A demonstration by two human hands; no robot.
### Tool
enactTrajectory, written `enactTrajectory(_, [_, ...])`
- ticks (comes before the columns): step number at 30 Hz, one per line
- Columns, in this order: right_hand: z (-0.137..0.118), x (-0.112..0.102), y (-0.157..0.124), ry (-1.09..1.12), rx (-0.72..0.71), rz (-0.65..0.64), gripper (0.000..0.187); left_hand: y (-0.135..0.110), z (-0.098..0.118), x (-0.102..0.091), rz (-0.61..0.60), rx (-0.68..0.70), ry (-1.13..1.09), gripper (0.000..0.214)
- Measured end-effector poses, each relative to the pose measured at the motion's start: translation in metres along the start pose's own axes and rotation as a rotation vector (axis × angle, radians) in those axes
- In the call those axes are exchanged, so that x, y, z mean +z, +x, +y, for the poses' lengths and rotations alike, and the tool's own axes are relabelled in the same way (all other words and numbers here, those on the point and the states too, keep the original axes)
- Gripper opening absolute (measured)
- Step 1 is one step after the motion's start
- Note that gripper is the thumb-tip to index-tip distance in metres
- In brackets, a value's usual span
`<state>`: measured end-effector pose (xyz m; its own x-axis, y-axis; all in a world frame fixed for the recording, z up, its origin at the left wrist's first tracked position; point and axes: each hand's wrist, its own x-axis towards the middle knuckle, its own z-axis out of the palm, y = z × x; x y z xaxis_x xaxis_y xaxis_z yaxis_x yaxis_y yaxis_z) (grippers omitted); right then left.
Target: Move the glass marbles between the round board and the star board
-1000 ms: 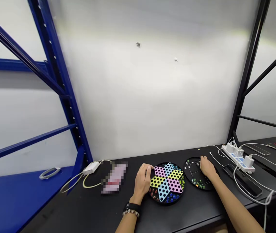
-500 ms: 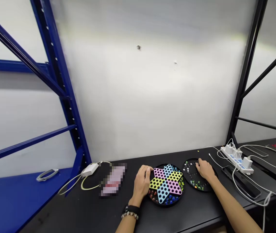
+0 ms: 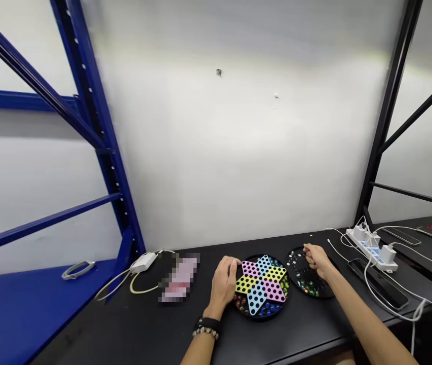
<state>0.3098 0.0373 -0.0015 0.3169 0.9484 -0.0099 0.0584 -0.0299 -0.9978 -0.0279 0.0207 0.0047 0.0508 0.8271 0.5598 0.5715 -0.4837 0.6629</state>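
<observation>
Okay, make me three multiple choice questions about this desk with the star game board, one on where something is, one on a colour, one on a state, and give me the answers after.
1. Where is the left hand?
A. on the left rim of the star board
B. on the power strip
C. on the blue shelf

2. What colour is the table?
A. white
B. black
C. green

3. How is the right hand over the round black tray?
A. flat, palm up
B. fingers curled above the tray
C. off the table

Answers: 1 A, its fingers lie on the board's left edge. 2 B, the top is black throughout. 3 B, the fingers bend over the tray's far part.
</observation>
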Motion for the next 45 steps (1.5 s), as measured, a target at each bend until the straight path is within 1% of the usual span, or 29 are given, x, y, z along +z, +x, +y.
enactTrajectory(2, [0.005,0.003,-0.008,-0.188,-0.057,-0.045,0.031,0.000,0.001,0.000,0.000,-0.002,0.000,0.042])
enactTrajectory(4, [0.009,0.004,-0.016,-0.507,-0.154,-0.128,0.035,0.000,0.002,0.000,0.001,-0.002,0.003,0.041])
enactTrajectory(6, [0.012,0.004,-0.023,-0.809,-0.215,-0.210,0.033,0.000,0.001,0.000,-0.001,0.002,0.007,0.041])
enactTrajectory(7, [0.013,0.004,-0.025,-0.898,-0.220,-0.233,0.029,0.000,0.001,0.001,-0.002,0.006,0.008,0.042])
enactTrajectory(9, [0.012,0.003,-0.029,-0.980,-0.215,-0.251,0.023,0.000,0.000,0.001,0.000,0.009,0.010,0.043])
enactTrajectory(10, [0.010,0.004,-0.030,-0.964,-0.211,-0.260,0.021,0.000,-0.001,0.001,0.003,0.010,0.011,0.043])
enactTrajectory(11, [0.008,0.003,-0.030,-0.891,-0.201,-0.270,0.020,0.000,-0.001,0.001,0.007,0.011,0.013,0.043])
enactTrajectory(12, [0.005,0.003,-0.031,-0.744,-0.172,-0.276,0.022,0.000,-0.001,0.001,0.010,0.012,0.015,0.043])
enactTrajectory(15, [-0.005,0.001,-0.029,-0.186,-0.030,-0.245,0.026,0.000,-0.001,0.002,0.007,0.016,0.020,0.042])
enactTrajectory(16, [-0.008,0.000,-0.029,-0.042,0.009,-0.224,0.025,0.000,-0.002,0.002,0.001,0.016,0.021,0.042])
enactTrajectory(17, [-0.010,-0.001,-0.029,0.056,0.037,-0.204,0.025,0.000,-0.002,0.002,-0.004,0.015,0.022,0.042])
enactTrajectory(18, [-0.011,-0.002,-0.029,0.104,0.048,-0.188,0.024,0.000,-0.002,0.003,-0.008,0.013,0.021,0.042])
enactTrajectory(20, [-0.009,-0.003,-0.032,0.070,0.050,-0.164,0.027,0.000,-0.003,0.003,-0.015,0.005,0.020,0.043])
enactTrajectory(21, [-0.006,-0.003,-0.035,-0.024,0.027,-0.165,0.029,0.000,-0.003,0.003,-0.019,0.000,0.018,0.044])
enactTrajectory(22, [-0.003,-0.003,-0.040,-0.179,-0.026,-0.180,0.032,0.000,-0.003,0.003,-0.023,-0.005,0.017,0.044])
enactTrajectory(24, [0.004,-0.001,-0.054,-0.569,-0.194,-0.201,0.037,0.000,-0.002,0.003,-0.035,-0.009,0.016,0.044])
enactTrajectory(26, [0.009,0.004,-0.070,-0.954,-0.344,-0.178,0.035,-0.001,-0.001,0.003,-0.039,-0.005,0.016,0.043])
enactTrajectory(28, [0.012,0.013,-0.084,-1.248,-0.402,-0.137,0.029,-0.001,0.000,0.003,-0.033,0.000,0.016,0.042])
enactTrajectory(29, [0.012,0.017,-0.089,-1.345,-0.410,-0.129,0.026,-0.001,0.000,0.003,-0.030,0.002,0.016,0.043])
enactTrajectory(31, [0.012,0.026,-0.094,-1.454,-0.427,-0.144,0.023,-0.001,0.001,0.002,-0.026,-0.001,0.016,0.043])
enactTrajectory(36, [0.009,0.039,-0.091,-1.560,-0.476,-0.201,0.018,-0.001,0.001,0.001,-0.037,-0.013,0.015,0.044])
enactTrajectory(40, [0.012,0.039,-0.090,-1.619,-0.560,-0.235,0.021,-0.001,0.001,0.002,-0.037,-0.018,0.012,0.043])
enactTrajectory(45, [0.013,0.029,-0.085,-1.624,-0.680,-0.288,0.021,-0.001,0.000,0.002,-0.057,-0.034,0.024,0.042])
